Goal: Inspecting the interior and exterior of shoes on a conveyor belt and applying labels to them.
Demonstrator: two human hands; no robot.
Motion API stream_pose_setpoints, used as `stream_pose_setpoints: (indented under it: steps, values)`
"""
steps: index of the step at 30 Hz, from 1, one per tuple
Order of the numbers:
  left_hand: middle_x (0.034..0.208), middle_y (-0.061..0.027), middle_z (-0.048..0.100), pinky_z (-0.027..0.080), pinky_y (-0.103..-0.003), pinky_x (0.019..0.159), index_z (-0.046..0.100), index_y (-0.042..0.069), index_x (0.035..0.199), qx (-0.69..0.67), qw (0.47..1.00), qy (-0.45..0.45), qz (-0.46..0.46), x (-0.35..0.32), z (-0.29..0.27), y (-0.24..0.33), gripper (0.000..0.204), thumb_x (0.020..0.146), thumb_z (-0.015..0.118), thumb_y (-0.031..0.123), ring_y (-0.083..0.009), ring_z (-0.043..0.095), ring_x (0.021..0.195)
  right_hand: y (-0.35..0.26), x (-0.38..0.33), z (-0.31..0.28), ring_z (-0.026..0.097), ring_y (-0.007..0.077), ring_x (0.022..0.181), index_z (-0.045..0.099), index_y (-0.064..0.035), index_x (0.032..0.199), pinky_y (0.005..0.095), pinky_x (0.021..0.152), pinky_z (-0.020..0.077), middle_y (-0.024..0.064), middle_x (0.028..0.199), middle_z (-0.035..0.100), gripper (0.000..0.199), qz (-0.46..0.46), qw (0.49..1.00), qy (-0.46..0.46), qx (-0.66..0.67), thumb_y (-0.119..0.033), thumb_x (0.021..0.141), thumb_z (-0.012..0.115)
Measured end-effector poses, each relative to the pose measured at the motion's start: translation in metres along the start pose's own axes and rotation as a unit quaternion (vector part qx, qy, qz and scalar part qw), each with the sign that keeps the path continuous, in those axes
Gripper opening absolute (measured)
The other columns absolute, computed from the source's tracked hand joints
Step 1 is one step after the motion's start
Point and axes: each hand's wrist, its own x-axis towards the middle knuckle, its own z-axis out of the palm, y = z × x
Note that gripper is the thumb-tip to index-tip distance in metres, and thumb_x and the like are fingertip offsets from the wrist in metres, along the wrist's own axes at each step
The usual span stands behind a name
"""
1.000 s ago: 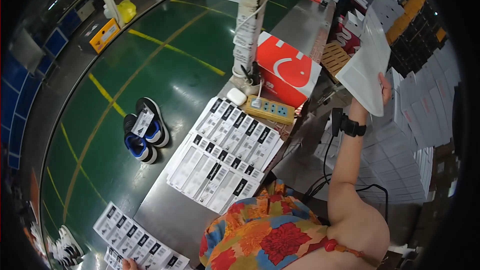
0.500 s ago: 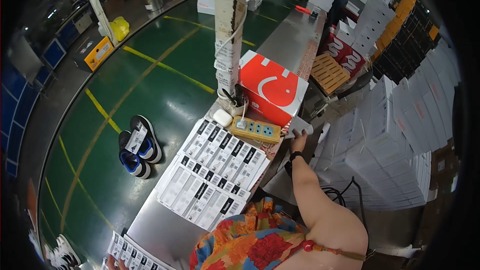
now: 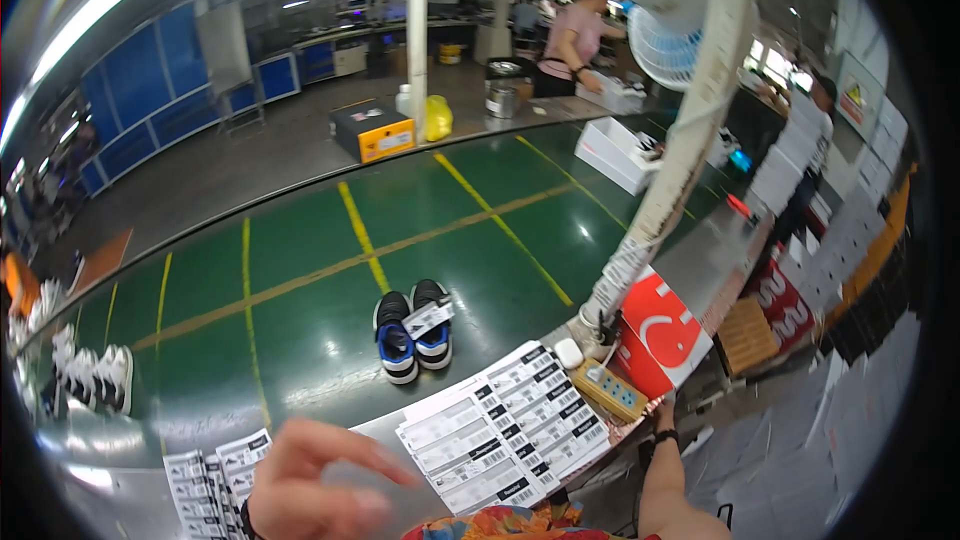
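The smaller label sheets [image 3: 190, 495] lie on the desk [image 3: 380, 430] just left of the left grip [image 3: 315, 490], which half a second ago had its fingers on them and now hangs blurred in the near foreground, apparently raised clear. That leaves those sheets unheld as far as can be seen. To the right of this grip spreads the larger stack of label sheets [image 3: 505, 430], untouched, and ahead of it the dark shoes [image 3: 396, 330] stand as a pair on the green belt [image 3: 300, 340], a white tag across them. The white sheet that the right grip [image 3: 660, 415] held a second ago can no longer be made out. The left grip's thumb and forefinger stand apart, pointing rightward, with nothing visible between them. The right forearm reaches forward along the desk's edge; its grip is at the near corner of the red box [image 3: 660, 335], just beside the power strip [image 3: 612, 390], and whether it clasps anything cannot be told.
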Motion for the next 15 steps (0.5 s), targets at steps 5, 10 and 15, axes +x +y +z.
stream_pose_setpoints:
  steps: [5,10,15]
  values:
    - [0.094,-0.0151,0.054,0.053,-0.039,0.062,0.063,0.012,0.099,-0.208,0.962,-0.109,0.14,0.042,0.025,0.026,0.027,0.08,0.066,-0.006,-0.0275,0.062,0.071,-0.046,-0.036,0.039,0.056,0.0144,0.056,0.065,0.0003,0.089,0.0286,0.051,0.047,0.0034,0.067,0.057,0.024,-0.05,0.965,0.155,-0.207,-0.004,0.084,0.041]
    - [0.093,-0.0142,0.055,0.048,-0.03,0.06,0.074,0.023,0.093,-0.309,0.939,-0.072,0.129,0.046,0.049,0.038,0.04,0.076,0.064,-0.012,-0.0229,0.059,0.07,-0.084,-0.049,0.033,0.065,0.0191,0.067,0.069,0.0051,0.096,0.0288,0.059,0.0509,0.0135,0.076,0.067,0.029,-0.139,0.91,0.35,-0.175,-0.001,0.08,0.046]
    - [0.091,-0.0125,0.053,0.046,-0.028,0.055,0.073,0.022,0.089,-0.381,0.921,-0.03,0.083,0.048,0.069,0.038,0.041,0.074,0.064,-0.015,-0.0203,0.057,0.066,-0.155,-0.071,0.029,0.064,0.0171,0.061,0.068,0.0026,0.095,0.0262,0.049,0.0469,0.0094,0.081,0.068,0.02,-0.219,0.858,0.406,-0.227,-0.005,0.089,0.051]
